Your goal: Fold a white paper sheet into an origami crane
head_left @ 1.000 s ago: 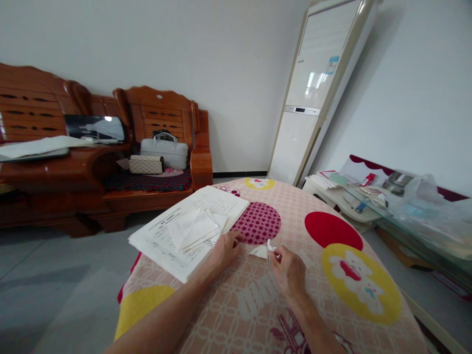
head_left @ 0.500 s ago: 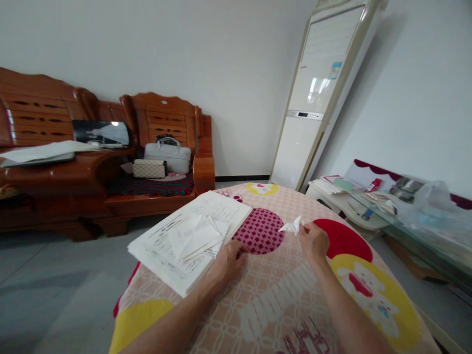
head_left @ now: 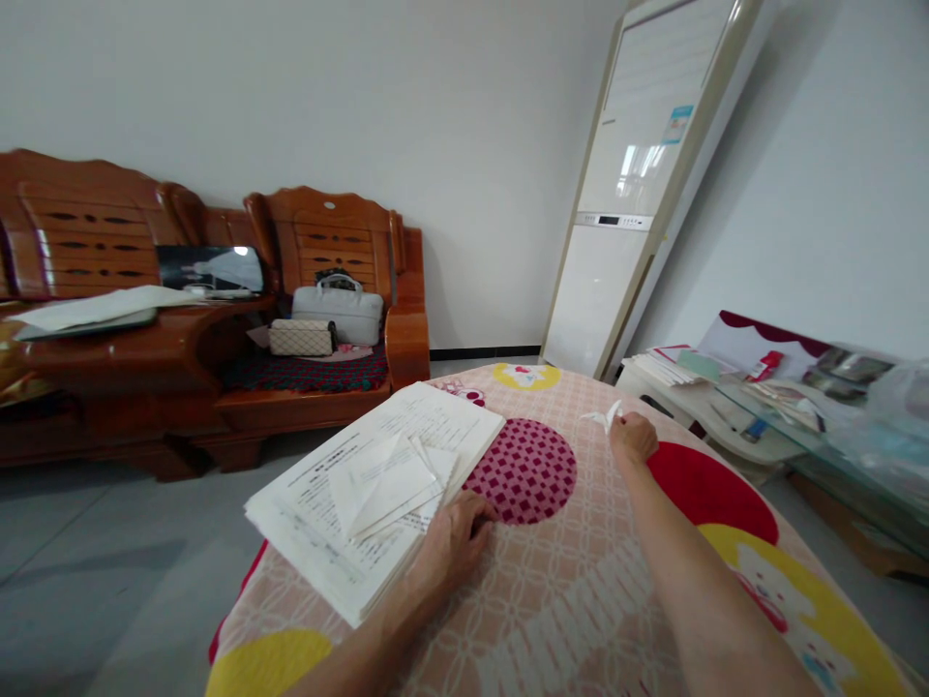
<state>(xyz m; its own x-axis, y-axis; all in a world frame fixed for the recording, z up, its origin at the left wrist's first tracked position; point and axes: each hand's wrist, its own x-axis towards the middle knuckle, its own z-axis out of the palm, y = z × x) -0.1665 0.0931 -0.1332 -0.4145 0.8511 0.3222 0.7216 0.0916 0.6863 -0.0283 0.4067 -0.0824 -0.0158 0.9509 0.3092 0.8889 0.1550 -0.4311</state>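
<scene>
A small folded white paper figure (head_left: 604, 417) with pointed ends is pinched in the fingertips of my right hand (head_left: 634, 439), over the far right part of the table. My left hand (head_left: 459, 530) rests at the right edge of a thick stack of printed sheets (head_left: 319, 503), its fingers curled; what they hold, if anything, is hidden. On top of the stack lie folded white papers (head_left: 396, 484), just left of that hand.
A patterned cloth (head_left: 537, 590) covers the round table. Beyond stand a wooden sofa (head_left: 406, 339) with bags and a tall white air conditioner (head_left: 602, 281). At the right, a glass-topped stand (head_left: 780, 426) holds papers and a plastic bag.
My right hand has moved away and to the right with the paper figure. My left hand is about where it was on the table. The view has shifted slightly.
</scene>
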